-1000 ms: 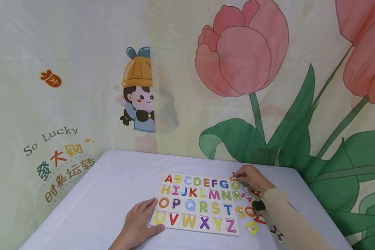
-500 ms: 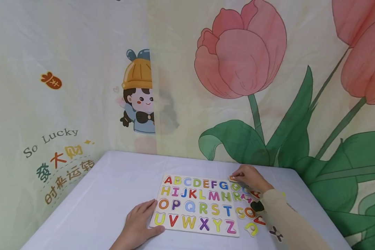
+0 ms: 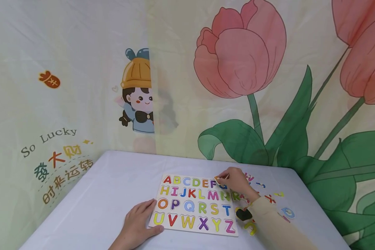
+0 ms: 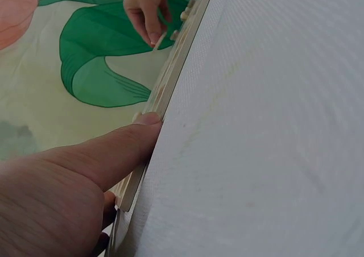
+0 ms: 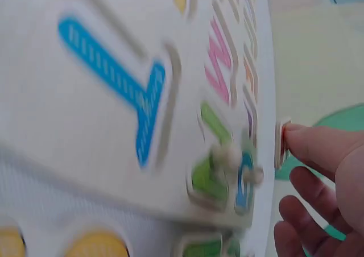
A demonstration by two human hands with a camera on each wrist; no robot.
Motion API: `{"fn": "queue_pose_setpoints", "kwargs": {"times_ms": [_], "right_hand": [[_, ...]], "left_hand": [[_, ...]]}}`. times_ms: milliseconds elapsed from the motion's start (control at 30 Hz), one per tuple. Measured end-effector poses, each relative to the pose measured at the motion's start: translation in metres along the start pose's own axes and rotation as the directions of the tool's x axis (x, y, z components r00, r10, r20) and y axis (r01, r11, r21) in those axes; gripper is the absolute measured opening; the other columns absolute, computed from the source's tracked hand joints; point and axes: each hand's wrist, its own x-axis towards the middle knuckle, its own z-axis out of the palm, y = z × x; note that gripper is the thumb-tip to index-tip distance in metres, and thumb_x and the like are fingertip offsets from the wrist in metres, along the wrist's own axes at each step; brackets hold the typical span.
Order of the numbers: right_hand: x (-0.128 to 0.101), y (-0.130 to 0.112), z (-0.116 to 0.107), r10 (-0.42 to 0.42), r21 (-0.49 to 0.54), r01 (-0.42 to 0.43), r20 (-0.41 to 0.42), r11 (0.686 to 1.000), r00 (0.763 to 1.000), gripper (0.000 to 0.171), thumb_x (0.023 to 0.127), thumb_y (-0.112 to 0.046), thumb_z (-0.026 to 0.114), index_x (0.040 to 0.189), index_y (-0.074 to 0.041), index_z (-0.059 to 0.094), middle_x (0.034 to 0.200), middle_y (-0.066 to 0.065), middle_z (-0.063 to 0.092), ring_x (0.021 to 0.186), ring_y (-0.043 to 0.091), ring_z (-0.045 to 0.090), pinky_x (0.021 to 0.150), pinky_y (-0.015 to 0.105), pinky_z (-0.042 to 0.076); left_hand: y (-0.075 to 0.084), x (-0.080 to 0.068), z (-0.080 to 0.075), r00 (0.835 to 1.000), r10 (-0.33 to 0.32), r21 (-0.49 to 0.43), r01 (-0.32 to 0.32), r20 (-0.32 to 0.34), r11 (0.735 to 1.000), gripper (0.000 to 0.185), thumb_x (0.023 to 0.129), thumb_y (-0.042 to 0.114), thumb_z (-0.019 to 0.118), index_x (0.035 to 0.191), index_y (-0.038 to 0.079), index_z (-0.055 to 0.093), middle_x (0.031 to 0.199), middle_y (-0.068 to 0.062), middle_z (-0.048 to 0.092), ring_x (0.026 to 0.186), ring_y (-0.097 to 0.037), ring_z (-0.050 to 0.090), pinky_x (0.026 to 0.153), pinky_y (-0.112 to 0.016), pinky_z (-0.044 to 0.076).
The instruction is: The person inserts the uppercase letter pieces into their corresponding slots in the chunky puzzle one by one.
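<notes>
A white letter puzzle board (image 3: 196, 223) lies on the table with coloured capitals A to Z. My left hand (image 3: 136, 222) rests at its near left corner, the thumb (image 4: 128, 149) along the near edge and the fingers against the left side. My right hand (image 3: 237, 182) is over the far right corner, beside the blue G. Between thumb and fingertips it pinches a small orange-red letter puzzle piece (image 3: 217, 179), seen edge-on in the right wrist view; its letter is hidden. Knobs stand up from the green N (image 5: 210, 174) and the blue G (image 5: 244, 180).
Several loose letter pieces lie right of the board, including a green R (image 3: 235, 196), a red X (image 3: 270, 198), a blue piece (image 3: 288, 212) and a yellow piece (image 3: 251, 228). The right sleeve (image 3: 275, 218) covers part of them. A tulip-printed curtain (image 3: 175, 146) hangs behind the table.
My right hand has moved left with the pinched piece, from the loose letters beside the board to near the G. More loose pieces show behind the arm. The left hand stays put.
</notes>
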Motion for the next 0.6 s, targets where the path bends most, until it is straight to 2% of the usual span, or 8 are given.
{"fn": "queue_pose_setpoints", "kwargs": {"times_ms": [167,300,600], "right_hand": [[-0.003,-0.020,0.017,0.057,0.026,-0.056,-0.040,0.998,0.998,0.010,0.090,-0.021,0.087,0.095,-0.013,0.084,0.088,-0.002,0.067,0.078,0.014,0.058,0.062,0.027,0.050],[-0.002,-0.029,0.028,0.070,0.022,-0.068,-0.072,0.997,0.995,0.011,0.089,-0.024,0.087,0.093,-0.014,0.084,0.087,-0.002,0.066,0.078,0.014,0.058,0.062,0.027,0.049],[0.000,-0.040,0.047,0.162,0.088,-0.156,-0.071,0.984,0.984,0.012,0.090,-0.024,0.088,0.093,-0.014,0.082,0.091,0.000,0.067,0.081,0.016,0.060,0.063,0.024,0.053]], "left_hand": [[0.001,0.000,-0.001,1.000,0.005,0.004,-0.005,-0.001,1.000,0.106,0.075,0.063,0.088,0.159,0.011,0.050,0.162,-0.009,0.048,0.147,-0.039,0.039,0.121,-0.069,0.027],[0.000,-0.001,-0.001,1.000,0.018,0.011,-0.018,-0.008,1.000,0.106,0.076,0.063,0.088,0.160,0.011,0.050,0.162,-0.009,0.048,0.146,-0.040,0.039,0.120,-0.069,0.029],[-0.001,-0.001,-0.001,0.999,0.028,0.006,-0.028,-0.016,1.000,0.106,0.076,0.062,0.088,0.160,0.011,0.050,0.162,-0.009,0.048,0.146,-0.039,0.039,0.120,-0.069,0.028]]}}
